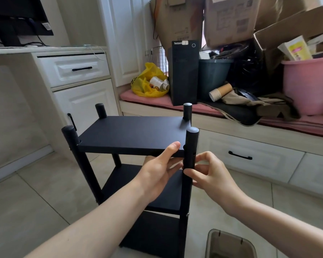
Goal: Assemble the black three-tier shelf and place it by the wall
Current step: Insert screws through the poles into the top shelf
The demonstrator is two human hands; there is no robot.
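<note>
Looking down from the head view, where is the shelf?

The black three-tier shelf point(131, 133) stands upright on the pale tiled floor point(35, 192), straight ahead, with three boards between four round posts.

What are the hands doing?

Both are at the shelf's near right corner. The left hand point(160, 170) pinches the top board point(119, 148) at its front edge, thumb on top and fingers underneath. The right hand point(211, 172) grips the front right post point(191, 146) just below that board, thumb and curled fingertips closed round it.

And around the shelf?

Behind it runs a low bench with a pink cushion point(306, 125). On the bench, behind the shelf's right side, a black computer tower point(184, 71) stands upright. Left of the tower lies a yellow plastic bag point(147, 81); right of it are a stack of paper cups point(220, 92) on its side and a pink tub point(306, 84), with cardboard boxes point(229, 19) piled above. Left of the shelf are white drawers point(73, 69). In front and to its right, a grey bin point(229, 244) shows at the bottom edge.
</note>
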